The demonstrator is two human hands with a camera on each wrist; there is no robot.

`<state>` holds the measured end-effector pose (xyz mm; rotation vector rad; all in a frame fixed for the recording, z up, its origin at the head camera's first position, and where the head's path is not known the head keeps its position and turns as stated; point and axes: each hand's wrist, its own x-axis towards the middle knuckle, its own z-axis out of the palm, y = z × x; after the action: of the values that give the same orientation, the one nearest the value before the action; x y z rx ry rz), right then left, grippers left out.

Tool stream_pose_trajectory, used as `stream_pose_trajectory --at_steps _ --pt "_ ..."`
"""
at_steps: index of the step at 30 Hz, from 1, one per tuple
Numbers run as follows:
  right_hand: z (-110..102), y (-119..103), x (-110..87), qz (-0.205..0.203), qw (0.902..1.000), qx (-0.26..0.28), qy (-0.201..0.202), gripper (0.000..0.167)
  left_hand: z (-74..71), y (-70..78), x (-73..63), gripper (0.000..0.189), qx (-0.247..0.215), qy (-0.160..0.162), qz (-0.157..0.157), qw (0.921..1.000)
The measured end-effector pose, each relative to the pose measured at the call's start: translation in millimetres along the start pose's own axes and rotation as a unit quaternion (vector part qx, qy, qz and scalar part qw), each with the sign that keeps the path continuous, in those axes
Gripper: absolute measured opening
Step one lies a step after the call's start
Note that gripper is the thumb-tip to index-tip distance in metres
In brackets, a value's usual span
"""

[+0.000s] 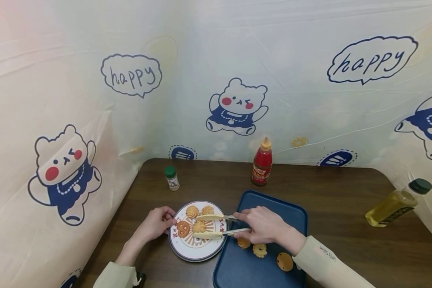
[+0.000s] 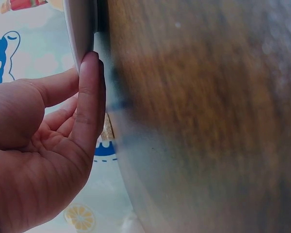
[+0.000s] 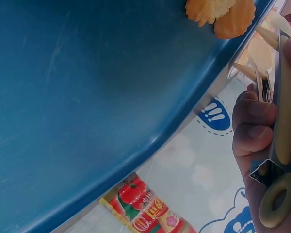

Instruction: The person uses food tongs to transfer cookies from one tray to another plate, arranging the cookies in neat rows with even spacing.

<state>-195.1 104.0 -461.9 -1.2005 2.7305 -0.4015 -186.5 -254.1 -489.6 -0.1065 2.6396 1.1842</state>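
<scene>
My left hand [image 1: 154, 225] pinches the left rim of a white plate [image 1: 199, 254] with a dark edge; in the left wrist view, thumb and fingers [image 2: 89, 80] meet at that rim. In my right hand [image 1: 265, 226] is a pair of tongs [image 1: 210, 235] with cream-coloured tips and metal arms. The tips reach over the plate, on either side of a flower-shaped cookie [image 1: 199, 227]. Two swirl cookies [image 1: 192, 212] lie at the plate's far side, and a smiley-face cookie [image 1: 183, 229] lies near my left fingers. The tongs' ring end [image 3: 280, 200] shows in the right wrist view.
Right of the plate lies a blue tray [image 1: 248, 270] bearing a swirl cookie [image 1: 243, 243], a ring-like cookie [image 1: 260, 251] and a round dotted cookie [image 1: 285, 262]. Behind stand a green-capped shaker [image 1: 172, 178] and a red sauce bottle [image 1: 262, 164]. An oil bottle [image 1: 394, 207] is at right.
</scene>
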Motion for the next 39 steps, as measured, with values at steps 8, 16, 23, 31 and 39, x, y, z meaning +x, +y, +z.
stream_pose_trajectory --at_steps 8,16,23,31,39 --pt "0 -1 0.4 0.002 1.0 -0.004 -0.004 0.058 0.4 -0.1 -0.2 0.019 0.003 0.002 0.002 1.0" --pt "-1 -1 -0.5 0.007 1.0 -0.002 -0.004 0.06 1.5 -1.0 1.2 0.019 0.004 0.002 0.001 1.0" --pt "-3 -1 -2.9 0.01 0.9999 0.002 -0.006 0.061 0.7 -2.1 1.4 0.018 0.0 0.0 0.004 1.0" --pt "-11 1 -9.9 0.005 0.9998 0.012 0.012 0.059 0.2 -1.0 0.3 0.018 -0.002 -0.001 0.006 1.0" --pt "-21 12 -26.0 -0.007 0.9989 0.019 0.043 0.057 0.7 -2.1 0.7 0.018 0.0 0.001 0.008 1.0"
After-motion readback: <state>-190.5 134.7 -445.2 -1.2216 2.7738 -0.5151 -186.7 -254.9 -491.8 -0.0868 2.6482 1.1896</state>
